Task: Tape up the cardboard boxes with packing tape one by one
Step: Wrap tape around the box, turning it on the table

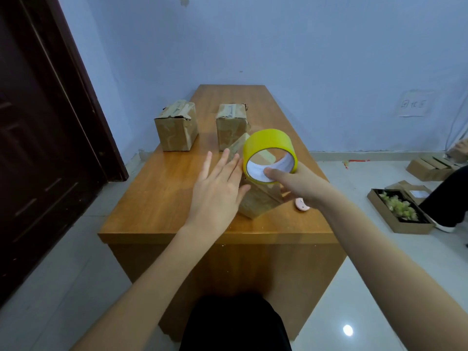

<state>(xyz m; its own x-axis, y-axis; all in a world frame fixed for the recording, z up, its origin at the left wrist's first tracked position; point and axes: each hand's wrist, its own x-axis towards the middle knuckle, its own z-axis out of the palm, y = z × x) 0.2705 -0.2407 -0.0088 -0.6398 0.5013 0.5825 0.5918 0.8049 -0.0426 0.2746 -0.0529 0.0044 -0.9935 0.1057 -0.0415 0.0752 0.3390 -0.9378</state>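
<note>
Left hand (pixel 217 191) flat against box (pixel 258 201); tape roll (pixel 269 154) gripped.

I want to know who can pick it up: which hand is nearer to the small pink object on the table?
Right. The right hand, holding the yellow tape roll, is just beside the pink object; the left hand lies open across the box from it.

Even, soft indoor light, moderately bright, cool bluish cast on wall (pixel 329 46). Source likely overhead: round white glare spot on floor tiles (pixel 347 330). Faint sheen on table (pixel 157 198) top. Shadows weak, diffuse. Door (pixel 38 122) at left very dark, little detail. Wide-angle distortion strong: table edges splay, forearms stretched twd bottom corners. Overall soft, slight motion blur on left hand (pixel 217 191) & tape roll (pixel 269 154). Far boxes (pixel 177 127) mushy, compression smear.
</note>
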